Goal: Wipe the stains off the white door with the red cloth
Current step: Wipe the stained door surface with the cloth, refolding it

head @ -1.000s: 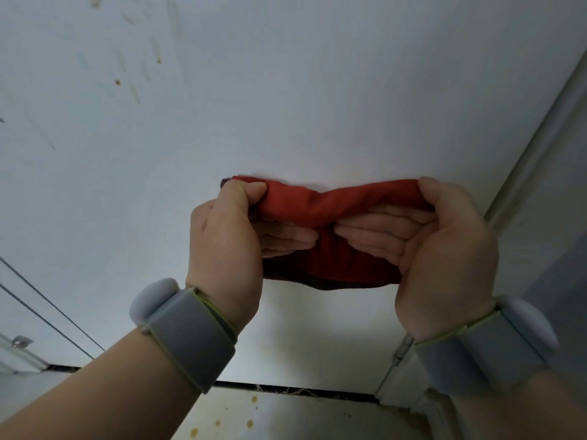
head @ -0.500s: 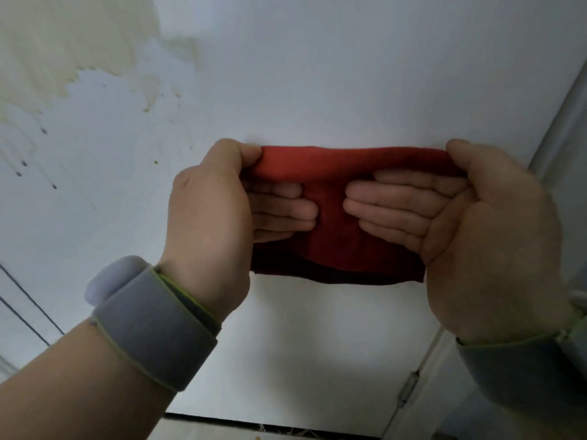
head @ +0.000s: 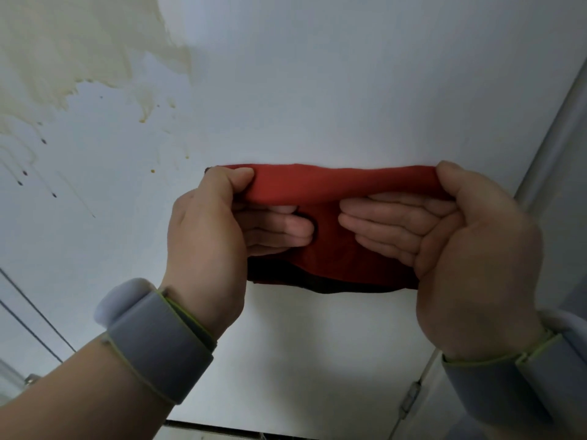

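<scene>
White door [head: 317, 90] fills pretty much the whole view. Big yellowish stain [head: 63, 52] is smeared up at 10 o'clock, with drips and brown specks trailing toward 9. Folded red cloth [head: 333, 185] is stretched just right of centre in front of the door; can't tell if it touches. Left hand [head: 206, 242] grips its left end and right hand [head: 476, 265] its right end, thumbs pinching the top edge. Grey wristbands [head: 155, 341] on both wrists. Tiny hinge [head: 409, 396] at 5 o'clock.

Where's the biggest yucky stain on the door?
Start at the white door that fills the view. Look up and left of the red cloth, into the top left corner. The stain there is one wide beige patch; the drips below it are only small dots.
</scene>
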